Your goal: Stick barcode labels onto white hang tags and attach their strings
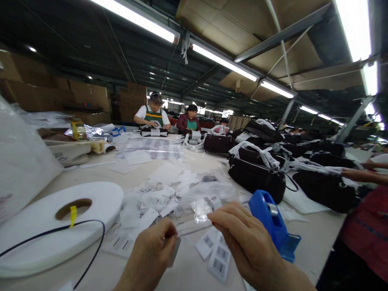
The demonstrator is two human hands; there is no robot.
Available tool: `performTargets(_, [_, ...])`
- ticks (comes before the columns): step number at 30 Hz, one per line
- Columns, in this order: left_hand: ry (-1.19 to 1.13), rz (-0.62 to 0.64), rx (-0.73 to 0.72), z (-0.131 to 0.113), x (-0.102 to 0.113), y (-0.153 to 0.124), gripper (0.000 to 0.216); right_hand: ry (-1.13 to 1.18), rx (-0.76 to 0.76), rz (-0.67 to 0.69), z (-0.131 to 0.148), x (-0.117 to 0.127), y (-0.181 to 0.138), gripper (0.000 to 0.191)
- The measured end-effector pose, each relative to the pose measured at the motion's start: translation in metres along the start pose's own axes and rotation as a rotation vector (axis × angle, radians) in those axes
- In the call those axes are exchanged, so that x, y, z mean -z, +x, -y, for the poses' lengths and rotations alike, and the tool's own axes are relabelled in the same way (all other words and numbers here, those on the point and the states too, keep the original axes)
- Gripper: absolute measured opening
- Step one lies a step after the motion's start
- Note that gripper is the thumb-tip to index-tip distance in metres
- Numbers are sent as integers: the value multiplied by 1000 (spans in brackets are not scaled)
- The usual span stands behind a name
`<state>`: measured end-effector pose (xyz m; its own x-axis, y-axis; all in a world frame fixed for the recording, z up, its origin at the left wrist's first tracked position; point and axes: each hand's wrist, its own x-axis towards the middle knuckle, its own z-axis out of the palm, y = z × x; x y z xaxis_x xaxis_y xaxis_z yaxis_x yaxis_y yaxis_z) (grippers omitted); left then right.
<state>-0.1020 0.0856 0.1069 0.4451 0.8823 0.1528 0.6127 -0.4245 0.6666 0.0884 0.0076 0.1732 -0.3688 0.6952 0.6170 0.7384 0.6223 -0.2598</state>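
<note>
My left hand (150, 252) is closed in a pinch on a small grey tag (173, 251) low over the beige table (188, 275). My right hand (242, 238) hovers just to its right, fingers pressed together and pointing left; what it holds, if anything, is hidden. Barcode labels (218, 258) lie on the table under and between the hands. A blue tape dispenser (274, 224) stands right behind my right hand. A heap of paper tags and clear plastic bags (182, 194) spreads beyond the hands.
A large white tape roll (36, 238) with a black cord lies at the left. Dark bags with white straps (257, 173) line the table's right side. Another person's arm (363, 176) reaches in from the right. Two seated workers (154, 115) are at the far end.
</note>
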Motion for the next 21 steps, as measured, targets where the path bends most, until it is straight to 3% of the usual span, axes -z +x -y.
performTargets(7, [32,-60,-181,5,-9,-2,22,5,40,-41,2,-3,4,30])
performTargets(13, [-211,-158,-176,2,-13,-2,22,7,27,-50,-1,-3,2,29])
performTargets(17, [-356,-97,-133,-3,-9,-1,21,-17,9,-53,-1,1,6,29])
performTargets(21, [-469,79,-140,-1,-8,1,27,-19,21,-66,0,5,13,29])
